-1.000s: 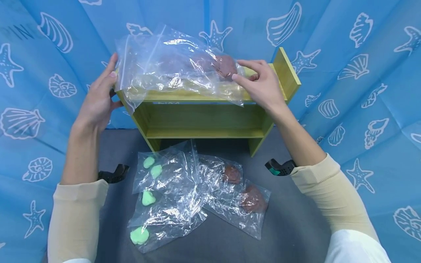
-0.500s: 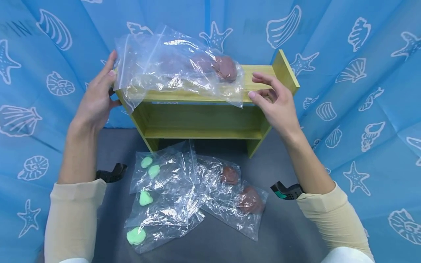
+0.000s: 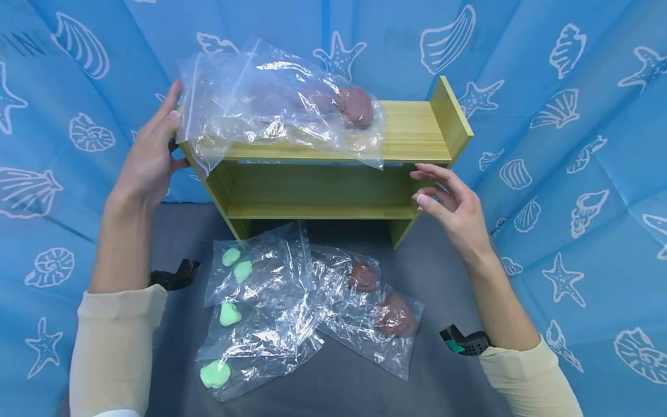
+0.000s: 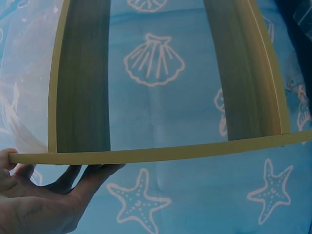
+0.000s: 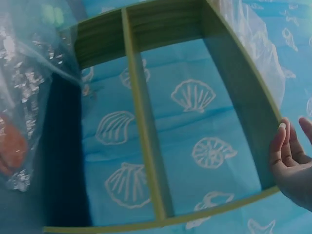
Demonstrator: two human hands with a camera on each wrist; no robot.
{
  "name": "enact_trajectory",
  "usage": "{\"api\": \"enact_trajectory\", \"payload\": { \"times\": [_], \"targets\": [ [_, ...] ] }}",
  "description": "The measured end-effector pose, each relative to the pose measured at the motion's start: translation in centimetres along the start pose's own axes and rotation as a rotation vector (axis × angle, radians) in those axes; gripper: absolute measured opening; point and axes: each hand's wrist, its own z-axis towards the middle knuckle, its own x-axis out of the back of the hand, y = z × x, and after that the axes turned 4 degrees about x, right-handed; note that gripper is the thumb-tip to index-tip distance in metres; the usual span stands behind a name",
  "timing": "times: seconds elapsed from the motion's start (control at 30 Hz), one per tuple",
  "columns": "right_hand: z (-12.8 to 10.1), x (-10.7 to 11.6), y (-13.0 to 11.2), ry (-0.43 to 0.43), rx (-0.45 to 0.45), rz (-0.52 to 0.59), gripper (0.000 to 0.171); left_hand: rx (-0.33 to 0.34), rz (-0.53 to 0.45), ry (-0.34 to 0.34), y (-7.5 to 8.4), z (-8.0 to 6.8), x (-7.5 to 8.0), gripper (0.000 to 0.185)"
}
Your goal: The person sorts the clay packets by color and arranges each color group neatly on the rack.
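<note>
A clear zip bag [image 3: 307, 130] with reddish-brown lumps [image 3: 356, 108] in it lies on the top board of a yellow-green wooden shelf [image 3: 411, 124]. At the shelf's left end panel, my left hand [image 3: 143, 152] rests with its fingers extended upward, close to the bag's zip edge. The left wrist view shows that hand [image 4: 41, 204] touching the panel, with fingertips at its upper end. My right hand [image 3: 454, 215] holds nothing; its fingers are loosely bent beside the shelf's right front, below the top board.
In front of the shelf, overlapping clear zip bags [image 3: 266, 301] with pale green lumps [image 3: 215, 374] lie on the dark grey surface [image 3: 365, 394]. More bags with reddish-brown lumps [image 3: 397, 315] lie to their right. A blue shell-patterned curtain [image 3: 396, 46] hangs behind and around.
My right hand has let go of the right end of the bag on the shelf and moved down and right. My left hand and that bag have stayed nearly still.
</note>
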Motion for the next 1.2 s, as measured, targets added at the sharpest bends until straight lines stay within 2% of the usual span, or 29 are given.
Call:
{"api": "enact_trajectory", "payload": {
  "times": [0.27, 0.6, 0.83, 1.07, 1.2],
  "targets": [
    [-3.6, 1.2, 1.5, -0.064, -0.005, 0.011, 0.046, 0.003, 0.008, -0.001, 0.1, -0.1, -0.1, 0.048],
    [-7.9, 2.5, 4.5, -0.120, -0.104, -0.017, 0.048, 0.008, 0.011, 0.013, 0.0, -0.1, 0.0, 0.049],
    [-11.6, 3.0, 6.8, -0.115, -0.208, -0.081, 0.049, 0.009, -0.008, 0.012, -0.2, 0.1, -0.1, 0.050],
    [-14.9, 2.9, 8.2, -0.075, -0.261, -0.091, 0.056, 0.014, -0.010, 0.015, -0.2, 0.1, -0.2, 0.051],
    [-16.3, 2.9, 8.9, -0.057, -0.302, -0.133, 0.056, 0.016, -0.015, 0.020, -0.2, 0.0, -0.1, 0.051]
  ]
}}
